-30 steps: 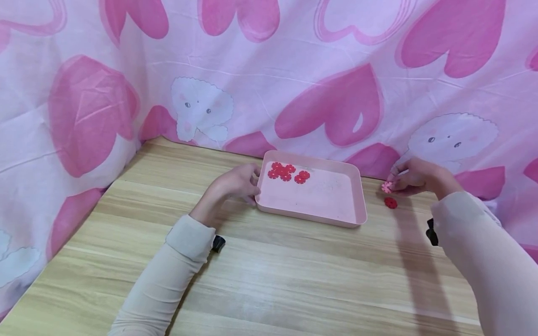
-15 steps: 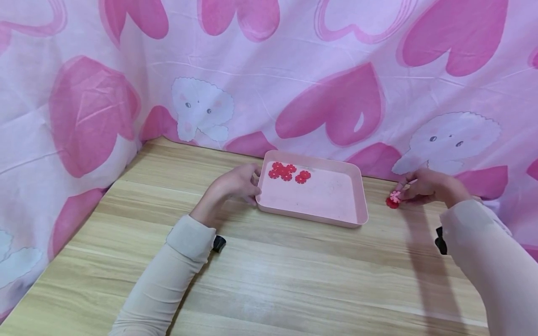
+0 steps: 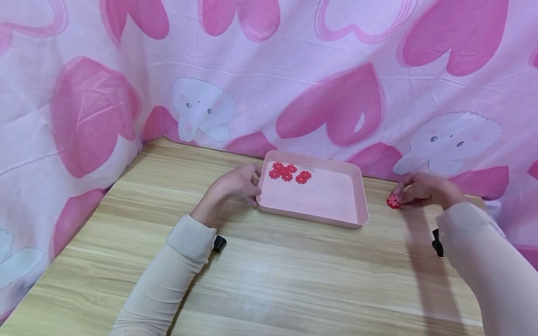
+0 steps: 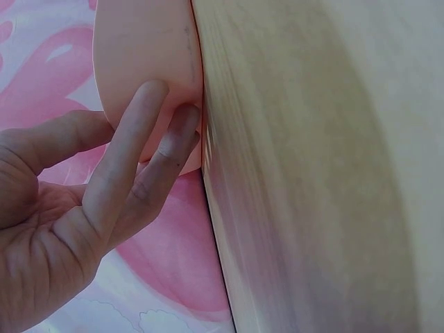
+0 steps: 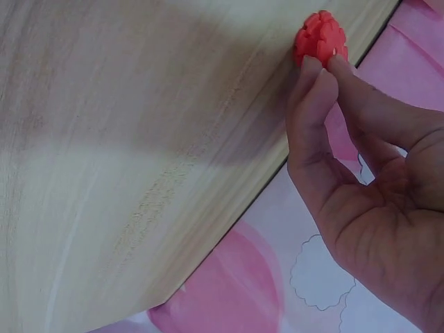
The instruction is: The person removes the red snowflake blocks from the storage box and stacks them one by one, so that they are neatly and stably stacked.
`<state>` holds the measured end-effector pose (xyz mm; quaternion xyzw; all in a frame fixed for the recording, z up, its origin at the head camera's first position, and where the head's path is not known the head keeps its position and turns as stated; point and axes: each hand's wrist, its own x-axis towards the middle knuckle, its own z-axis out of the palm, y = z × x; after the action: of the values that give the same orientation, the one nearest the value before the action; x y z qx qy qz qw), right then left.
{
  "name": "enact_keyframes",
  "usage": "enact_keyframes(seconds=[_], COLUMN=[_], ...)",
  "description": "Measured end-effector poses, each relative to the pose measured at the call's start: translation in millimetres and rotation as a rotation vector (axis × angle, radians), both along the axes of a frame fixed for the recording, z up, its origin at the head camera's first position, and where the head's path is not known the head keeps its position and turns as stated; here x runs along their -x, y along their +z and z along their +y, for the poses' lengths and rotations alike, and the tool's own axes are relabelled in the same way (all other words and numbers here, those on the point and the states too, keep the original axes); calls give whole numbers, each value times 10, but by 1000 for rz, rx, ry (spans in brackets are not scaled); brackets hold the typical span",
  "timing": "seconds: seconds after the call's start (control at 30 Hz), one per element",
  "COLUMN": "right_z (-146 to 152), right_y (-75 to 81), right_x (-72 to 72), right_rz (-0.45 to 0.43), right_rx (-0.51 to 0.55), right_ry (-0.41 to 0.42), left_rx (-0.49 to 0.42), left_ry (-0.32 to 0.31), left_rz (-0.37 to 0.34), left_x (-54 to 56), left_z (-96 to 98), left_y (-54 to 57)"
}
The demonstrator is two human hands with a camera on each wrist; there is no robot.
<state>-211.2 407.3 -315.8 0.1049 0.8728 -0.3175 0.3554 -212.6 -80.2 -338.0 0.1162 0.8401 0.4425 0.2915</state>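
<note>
Left hand, fingers fairly straight, rests against pink tray's left wall. Right hand pinches flower pieces over bench, right of tray. Advisable: light edge pinch, pieces flush.

Pinched red flower discs overlap near the pink tray.

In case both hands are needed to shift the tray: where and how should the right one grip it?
Probably best: pinch the tray at its right short wall, coming from the right, thumb over the rim. That wall stands up thin, with its rim uncovered; the far wall sits close to the curtain, and the left hand is on the left wall.
</note>
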Motion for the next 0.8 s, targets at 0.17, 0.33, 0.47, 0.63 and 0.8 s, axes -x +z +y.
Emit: enact_keyframes(seconds=[0.17,0.33,0.47,0.63,0.8], right_z=[-22,-46,-53,-62,-134], right_y=[-9,-24,-51,-46,34], right_x=[-3,-6,-3,13,33], right_rz=[-5,-5,7,36,86], right_rx=[-36,-55,-55,-78,-101], right_ry=[20,12,3,13,41], left_rx=[-8,10,8,5,13], left_ry=[-4,-4,-2,2,-2], left_rz=[1,11,14,8,9], left_x=[-1,-1,-1,-2,-3], left_z=[3,5,9,15,18], left_y=[1,-5,-7,-8,-7])
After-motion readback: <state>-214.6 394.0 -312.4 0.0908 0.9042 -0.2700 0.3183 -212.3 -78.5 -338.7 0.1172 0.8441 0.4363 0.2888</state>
